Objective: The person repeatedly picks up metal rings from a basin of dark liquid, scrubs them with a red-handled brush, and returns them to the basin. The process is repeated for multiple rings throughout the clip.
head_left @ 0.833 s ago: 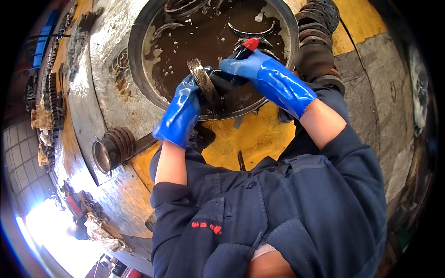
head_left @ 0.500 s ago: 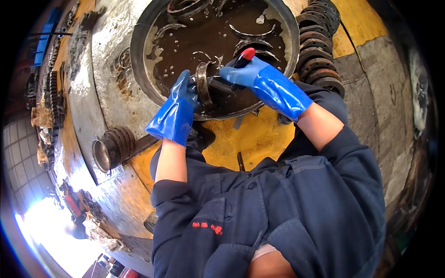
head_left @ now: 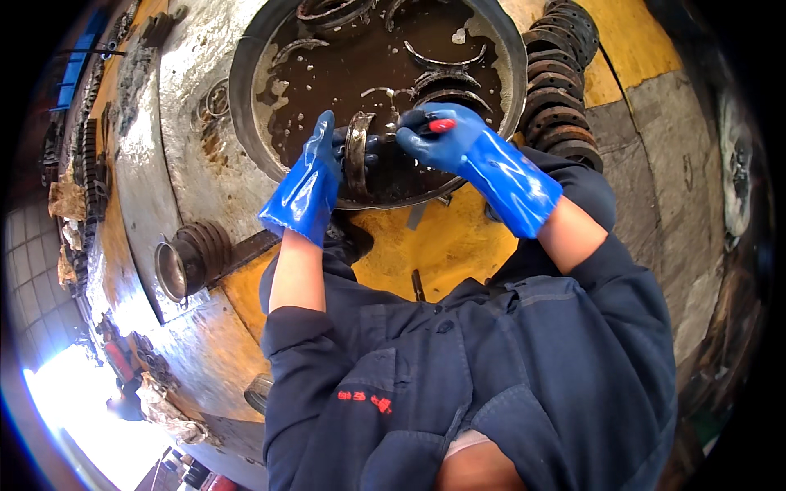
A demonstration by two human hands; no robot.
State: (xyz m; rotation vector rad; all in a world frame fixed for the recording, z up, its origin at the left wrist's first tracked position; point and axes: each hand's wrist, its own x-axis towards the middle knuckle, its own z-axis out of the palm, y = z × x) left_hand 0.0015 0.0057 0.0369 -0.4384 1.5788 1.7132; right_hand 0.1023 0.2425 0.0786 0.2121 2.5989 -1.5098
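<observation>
Taking twelve o'clock as straight ahead of me and the middle of the round basin (head_left: pixel 248 90) as the centre of the dial, I have a dark, wet metal ring (head_left: pixel 356 155) standing on edge inside the near rim, between six and seven o'clock. My gloved left hand (head_left: pixel 321 168) is at seven o'clock, partly curled, thumb raised on the outer side and darkened fingertips showing past the ring's far edge, so it has hold of the ring. I cannot tell whether the ring's lower edge touches the brown liquid (head_left: pixel 352 65). My right hand (head_left: pixel 442 139), at four o'clock, is closed around a red-ended tool (head_left: pixel 443 125); the red end pokes out of my fist, and most of the rest is hidden by the glove. Curved metal pieces (head_left: pixel 446 79) lie close together in the basin towards three o'clock, and more rings (head_left: pixel 334 13) sit at eleven. Outside the rim, a row of round discs (head_left: pixel 558 94) runs along three o'clock, and a stack of grooved rings (head_left: pixel 196 255) lies on its side between seven and eight.
</observation>
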